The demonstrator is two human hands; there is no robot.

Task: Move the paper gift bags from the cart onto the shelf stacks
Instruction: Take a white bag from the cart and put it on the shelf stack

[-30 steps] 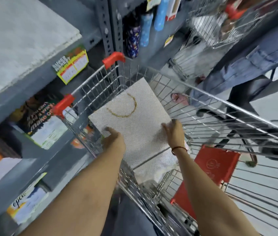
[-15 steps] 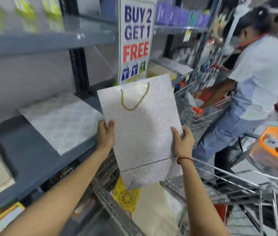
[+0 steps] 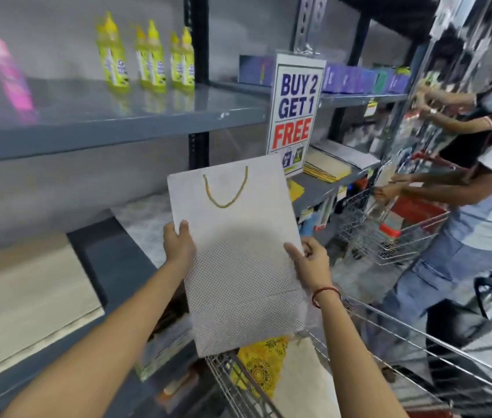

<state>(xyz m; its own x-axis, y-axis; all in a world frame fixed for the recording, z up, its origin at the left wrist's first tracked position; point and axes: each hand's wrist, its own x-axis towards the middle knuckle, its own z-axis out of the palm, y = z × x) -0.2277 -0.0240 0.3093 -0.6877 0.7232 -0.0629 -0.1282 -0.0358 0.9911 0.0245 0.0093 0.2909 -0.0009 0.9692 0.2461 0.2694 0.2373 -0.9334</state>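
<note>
I hold a flat white dotted paper gift bag (image 3: pixel 238 236) with a gold rope handle upright in front of the grey shelf (image 3: pixel 112 267). My left hand (image 3: pixel 178 242) grips its left edge and my right hand (image 3: pixel 309 262) grips its right edge. Behind the bag, a stack of white patterned bags (image 3: pixel 145 221) lies flat on the shelf. A cream stack (image 3: pixel 27 294) lies further left. Below my hands is the wire cart (image 3: pixel 238 384), with a yellow patterned bag (image 3: pixel 264 363) and a pale bag (image 3: pixel 302 384) in it.
A "BUY 2 GET 1 FREE" sign (image 3: pixel 294 113) hangs beside the shelf post. Yellow bottles (image 3: pixel 148 61) stand on the upper shelf. At right, other people (image 3: pixel 474 212) reach into a second wire cart (image 3: pixel 389 230). A yellow flat stack (image 3: pixel 326 170) lies on the far shelf.
The white bag has been lifted out of the cart and raised to shelf height. My view has swung up from the cart to the shelves.
</note>
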